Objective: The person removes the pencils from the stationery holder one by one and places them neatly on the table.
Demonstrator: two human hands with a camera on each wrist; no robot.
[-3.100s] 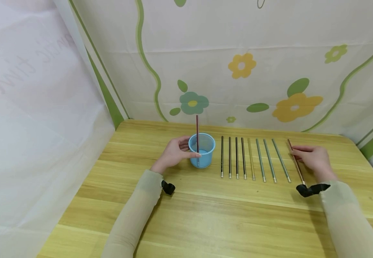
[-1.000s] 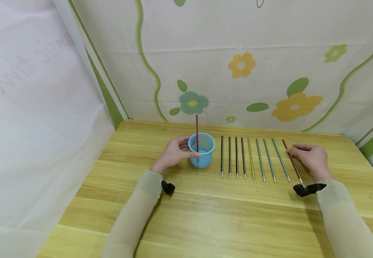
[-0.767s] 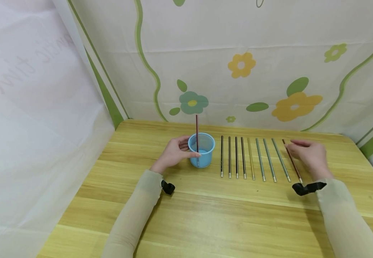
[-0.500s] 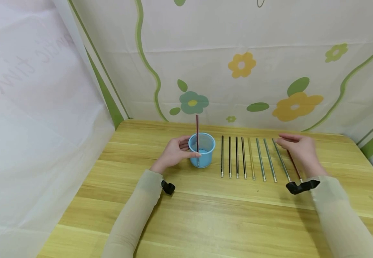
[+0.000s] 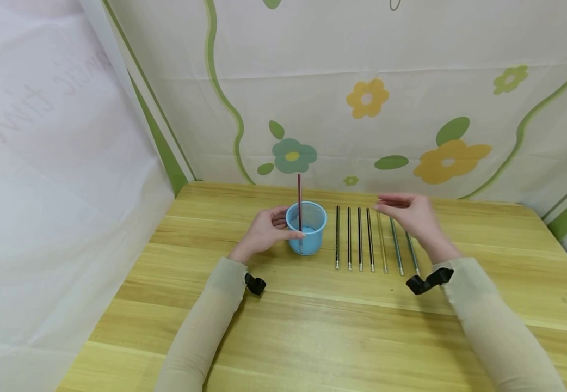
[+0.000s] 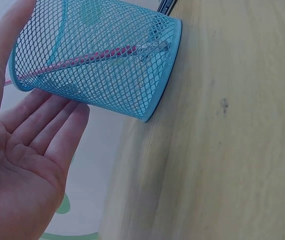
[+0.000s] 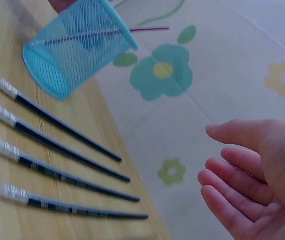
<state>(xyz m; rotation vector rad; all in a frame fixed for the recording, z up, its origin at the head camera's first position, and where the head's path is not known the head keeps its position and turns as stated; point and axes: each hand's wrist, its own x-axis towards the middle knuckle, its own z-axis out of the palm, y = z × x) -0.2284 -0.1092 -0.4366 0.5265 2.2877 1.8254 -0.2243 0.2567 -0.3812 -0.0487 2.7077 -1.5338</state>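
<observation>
A light blue mesh pencil cup (image 5: 315, 242) stands upright on the table with one dark red pencil (image 5: 300, 190) leaning in it, eraser end down. My left hand (image 5: 266, 231) holds the cup from its left side, thumb across the front and fingers behind. My right hand (image 5: 413, 218) is open with nothing in it, above the far ends of the yellow pencil (image 5: 383, 247) and a teal pencil (image 5: 397, 250). Left of it lie several black pencils (image 7: 72, 167), side by side with eraser ends toward me. Another teal pencil and a red one are hidden beneath the right hand and wrist.
The wooden table (image 5: 313, 332) reaches back to a white curtain (image 5: 327, 120) printed with flowers. A second white cloth (image 5: 68, 218) hangs along the left side. Black wrist straps (image 5: 430, 280) show at both sleeves.
My right hand has let go of the red pencil at the row's right end, after shifting it slightly left, and has moved left over the row. The left hand and cup stay put.
</observation>
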